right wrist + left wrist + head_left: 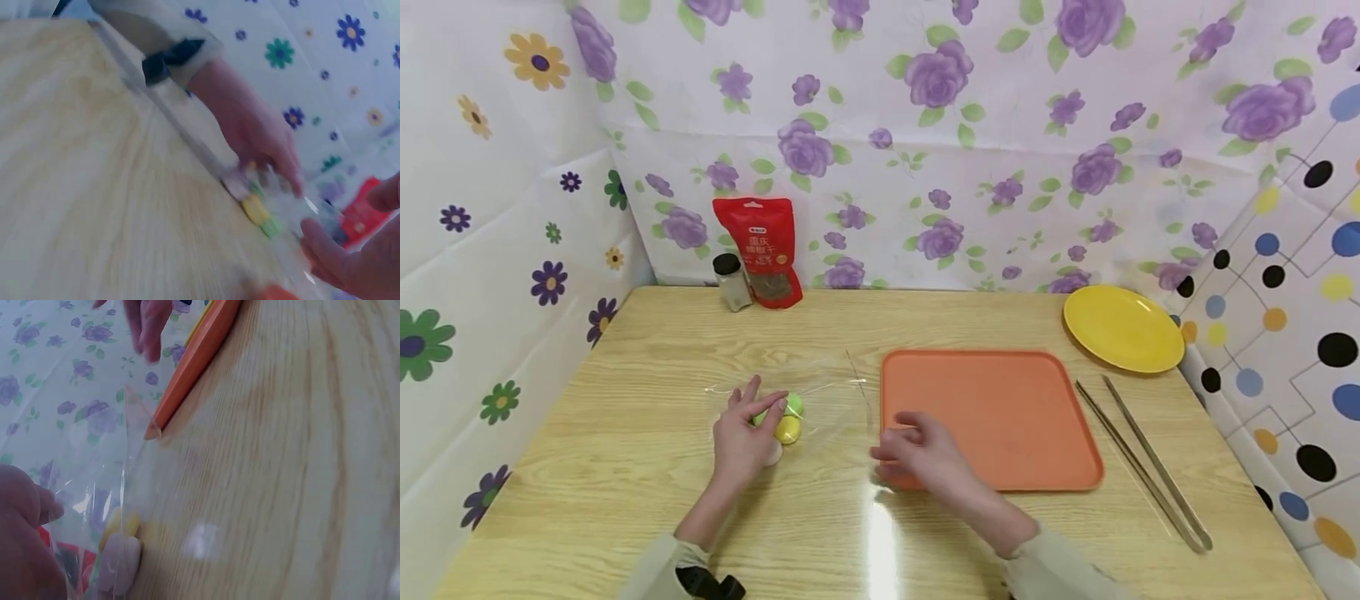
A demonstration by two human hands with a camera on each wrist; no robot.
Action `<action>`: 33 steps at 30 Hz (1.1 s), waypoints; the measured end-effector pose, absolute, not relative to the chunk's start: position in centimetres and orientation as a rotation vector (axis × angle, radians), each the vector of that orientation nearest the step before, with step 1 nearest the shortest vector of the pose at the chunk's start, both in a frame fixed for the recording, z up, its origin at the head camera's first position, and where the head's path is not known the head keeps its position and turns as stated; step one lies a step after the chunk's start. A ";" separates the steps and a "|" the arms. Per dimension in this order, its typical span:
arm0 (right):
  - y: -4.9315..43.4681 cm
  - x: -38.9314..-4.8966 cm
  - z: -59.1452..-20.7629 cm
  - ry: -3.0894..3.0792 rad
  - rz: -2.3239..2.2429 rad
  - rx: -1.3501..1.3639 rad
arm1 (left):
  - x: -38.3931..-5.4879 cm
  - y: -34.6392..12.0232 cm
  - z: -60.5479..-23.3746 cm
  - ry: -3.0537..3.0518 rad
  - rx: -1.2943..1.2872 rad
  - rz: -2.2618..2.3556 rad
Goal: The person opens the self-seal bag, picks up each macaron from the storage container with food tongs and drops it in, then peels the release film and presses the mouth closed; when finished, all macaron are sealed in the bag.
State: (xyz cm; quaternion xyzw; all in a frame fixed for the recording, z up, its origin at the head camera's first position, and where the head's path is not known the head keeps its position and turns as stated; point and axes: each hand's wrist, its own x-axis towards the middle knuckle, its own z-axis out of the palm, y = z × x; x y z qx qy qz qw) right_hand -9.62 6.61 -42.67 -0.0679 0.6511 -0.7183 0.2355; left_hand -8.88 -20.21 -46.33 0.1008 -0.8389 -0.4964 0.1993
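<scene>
Two hands flank the clear plastic bag on the wooden table, and from my remote seat the left hand is plainly the nearer: it lies right at the bag's left part, while the right hand hangs beyond the bag's right end, over the left edge of the orange tray. I read the bag's long axis as running roughly crosswise, left to right, from one hand toward the other. Its flat right end therefore lies to the left of the right hand and a little farther from the person, and I judge that offset to be what matters most; the clear edge is hard to trace, so I cannot tell how narrow the gap is. The left hand's thumb and forefinger come together on the film, pinching it as far as I can make out, with other fingers held away; the right hand's fingers are loosely bent and blurred, with nothing that I can see between them. The round pieces, which look to me like macarons in green, yellow and a pale tint, sit clustered under the film, just beside and partly beneath the left fingertips. I cannot tell which end holds the bag's opening
</scene>
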 end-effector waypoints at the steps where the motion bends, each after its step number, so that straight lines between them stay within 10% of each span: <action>1: 5.4 -9.6 -42.7 1.748 -1.993 -0.171 | -8.9 -20.1 -46.3 -2.334 0.283 -1.384; 33: -3.7 -10.5 -48.1 1.533 -2.406 0.199 | -12.1 -23.4 -43.7 -2.462 0.079 -1.089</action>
